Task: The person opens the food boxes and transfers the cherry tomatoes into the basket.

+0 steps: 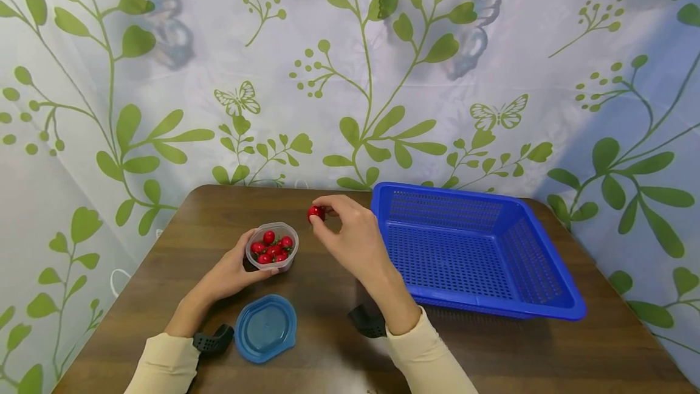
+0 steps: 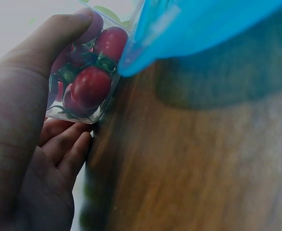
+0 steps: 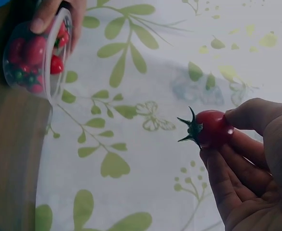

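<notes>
My right hand [image 1: 352, 233] pinches a red cherry tomato [image 3: 214, 129] between thumb and fingertips. The green calyx on the tomato points away from the palm in the right wrist view. In the head view this hand is raised between the clear plastic container [image 1: 296, 247] and the blue basket [image 1: 454, 297]. My left hand [image 1: 226, 272] holds the container round its side, thumb at the near side and fingers at the far left. Several cherry tomatoes [image 2: 91, 88] with green stems lie inside it.
A blue lid [image 1: 266, 328] lies on the brown wooden table [image 1: 322, 333] in front of the container. The large basket with perforated walls takes up the right part of the table. Behind the table hangs a leaf-patterned cloth [image 1: 350, 78].
</notes>
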Motion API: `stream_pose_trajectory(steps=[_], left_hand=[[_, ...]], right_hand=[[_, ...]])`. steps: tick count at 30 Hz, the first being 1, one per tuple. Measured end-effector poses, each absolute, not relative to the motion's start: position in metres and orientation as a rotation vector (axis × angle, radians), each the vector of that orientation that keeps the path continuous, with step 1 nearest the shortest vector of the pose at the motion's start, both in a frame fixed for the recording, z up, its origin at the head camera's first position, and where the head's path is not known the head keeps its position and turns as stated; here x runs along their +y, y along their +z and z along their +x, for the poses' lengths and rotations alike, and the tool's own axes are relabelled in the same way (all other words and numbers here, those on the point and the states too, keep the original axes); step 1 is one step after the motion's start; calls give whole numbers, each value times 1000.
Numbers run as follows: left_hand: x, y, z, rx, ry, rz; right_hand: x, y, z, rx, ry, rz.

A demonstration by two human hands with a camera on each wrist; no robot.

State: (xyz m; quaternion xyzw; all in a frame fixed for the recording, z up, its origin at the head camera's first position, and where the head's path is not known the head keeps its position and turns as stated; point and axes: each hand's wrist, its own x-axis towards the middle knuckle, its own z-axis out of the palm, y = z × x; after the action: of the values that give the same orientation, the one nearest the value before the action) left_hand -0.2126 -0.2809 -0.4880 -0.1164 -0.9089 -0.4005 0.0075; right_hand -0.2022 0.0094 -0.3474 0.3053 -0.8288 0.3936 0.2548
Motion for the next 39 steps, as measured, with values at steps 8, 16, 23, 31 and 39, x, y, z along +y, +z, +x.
stream_pose_trajectory(steps=[8, 16, 23, 31, 39], left_hand=[[-282, -485, -213, -2847, -1220, -384], [-280, -486, -212, -2850, -1236, -376], [-281, -488, -212, -2858, -1236, -359], [-281, -487, -212, -2860, -1224, -358], [-281, -484, -211, -2851, -1228, -363]], right_hand=[[30, -340, -206, -2224, 1077, 772], [46, -339, -206, -2241, 1081, 731], [56, -339, -207, -2229, 1051, 707], [69, -338, -210, -2224, 1031, 668], [82, -336, -214, -2203, 1057, 638]])
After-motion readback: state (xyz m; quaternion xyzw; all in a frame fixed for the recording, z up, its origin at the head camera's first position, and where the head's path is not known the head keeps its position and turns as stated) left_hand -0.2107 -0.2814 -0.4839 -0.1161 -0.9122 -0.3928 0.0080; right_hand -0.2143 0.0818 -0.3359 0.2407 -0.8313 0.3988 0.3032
